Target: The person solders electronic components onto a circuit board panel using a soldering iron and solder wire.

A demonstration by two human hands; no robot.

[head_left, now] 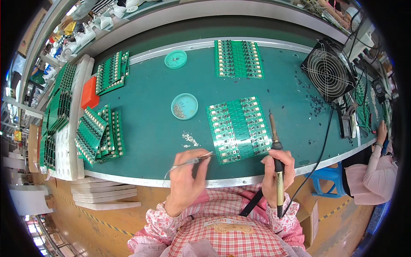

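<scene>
My right hand (pixel 277 175) grips a soldering iron (pixel 279 184) like a pen, its tip pointing away over the right side of a green circuit board panel (pixel 239 128). That panel carries rows of small pale and black components. My left hand (pixel 188 177) pinches a thin silvery length of what looks like solder wire (pixel 174 168), thicker and greyish at the fingers, its right end close to the panel's near left corner. Beyond my left hand are loose small pale components (pixel 189 139) and a round turquoise dish (pixel 185 106) holding more of them.
A second panel (pixel 239 59) and another dish (pixel 176 59) lie farther back. Stacked panels (pixel 100 132) and a red box (pixel 90 93) are at left, beside a white foam tray (pixel 70 160). A fan (pixel 328 70) and scattered black parts (pixel 317 105) are right. The iron's cord (pixel 317 165) crosses the table edge.
</scene>
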